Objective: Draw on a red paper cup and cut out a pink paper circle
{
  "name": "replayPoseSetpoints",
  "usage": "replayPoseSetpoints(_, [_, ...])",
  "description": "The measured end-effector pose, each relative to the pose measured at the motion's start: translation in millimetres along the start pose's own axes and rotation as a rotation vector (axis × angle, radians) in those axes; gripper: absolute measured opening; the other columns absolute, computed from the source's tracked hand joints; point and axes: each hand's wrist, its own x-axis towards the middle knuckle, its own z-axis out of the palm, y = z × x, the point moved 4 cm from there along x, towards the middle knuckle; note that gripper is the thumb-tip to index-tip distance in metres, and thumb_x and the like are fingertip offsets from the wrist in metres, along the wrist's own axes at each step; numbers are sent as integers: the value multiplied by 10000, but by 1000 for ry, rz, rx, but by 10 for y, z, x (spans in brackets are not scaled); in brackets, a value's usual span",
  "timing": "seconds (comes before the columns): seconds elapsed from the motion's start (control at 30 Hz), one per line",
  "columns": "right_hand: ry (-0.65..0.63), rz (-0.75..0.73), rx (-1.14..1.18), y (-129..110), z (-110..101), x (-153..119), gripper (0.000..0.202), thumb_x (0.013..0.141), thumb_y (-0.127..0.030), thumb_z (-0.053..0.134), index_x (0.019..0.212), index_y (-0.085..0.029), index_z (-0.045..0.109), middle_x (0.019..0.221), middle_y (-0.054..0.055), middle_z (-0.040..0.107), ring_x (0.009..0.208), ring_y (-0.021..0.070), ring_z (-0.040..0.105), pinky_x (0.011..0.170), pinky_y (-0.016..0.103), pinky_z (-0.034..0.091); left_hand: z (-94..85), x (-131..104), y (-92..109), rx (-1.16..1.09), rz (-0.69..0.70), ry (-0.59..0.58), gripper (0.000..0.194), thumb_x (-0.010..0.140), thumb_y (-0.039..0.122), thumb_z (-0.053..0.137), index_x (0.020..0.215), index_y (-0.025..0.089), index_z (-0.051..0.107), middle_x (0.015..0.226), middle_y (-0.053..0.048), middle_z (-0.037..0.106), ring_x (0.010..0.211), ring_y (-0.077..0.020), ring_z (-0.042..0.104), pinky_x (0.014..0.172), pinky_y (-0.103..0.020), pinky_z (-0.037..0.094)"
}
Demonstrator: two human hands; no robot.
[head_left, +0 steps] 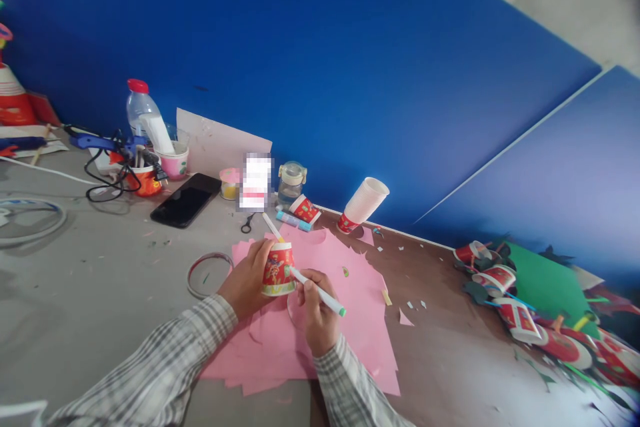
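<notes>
A red printed paper cup (278, 267) is held by my left hand (249, 280), whose fingers wrap round its left side. The cup's wide rim faces down, just above pink paper sheets (360, 320). My right hand (317, 313) grips a white marker pen (320, 292) with a green end pointing toward me. The pen's other end meets the right side of the cup. Just behind the cup, a second white pen or marker (273, 227) with a yellowish end lies slanted. A tape ring (189, 277) rests on the table left of my left hand.
Behind my hands are a black phone (186, 200), small scissors (247, 222), a glue stick (294, 221), a glass jar (292, 181) and stacked white cups (367, 200). A glue gun (103, 141) with a cord is at left. Several cut cups (517, 320) and green paper (545, 287) lie right.
</notes>
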Motion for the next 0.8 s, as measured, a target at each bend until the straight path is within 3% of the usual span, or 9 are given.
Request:
replayPoseSetpoints(0.47, [-26, 48, 20, 31, -11, -19, 187, 773, -270, 485, 759, -174, 645, 489, -33, 545, 361, 120, 467, 367, 218, 398, 21, -1, -27, 20, 7, 4, 902, 516, 459, 711, 1232, 229, 214, 1133, -103, 458, 1085, -306, 451, 886, -504, 457])
replayPoseSetpoints(0.8, [112, 56, 120, 42, -120, 19, 260, 778, -391, 493, 775, -171, 630, 508, -27, 543, 399, 126, 460, 387, 229, 397, -10, 6, 9, -9, 3, 14, 868, 538, 486, 691, 1227, 251, 219, 1130, -96, 446, 1068, -301, 460, 874, -505, 456])
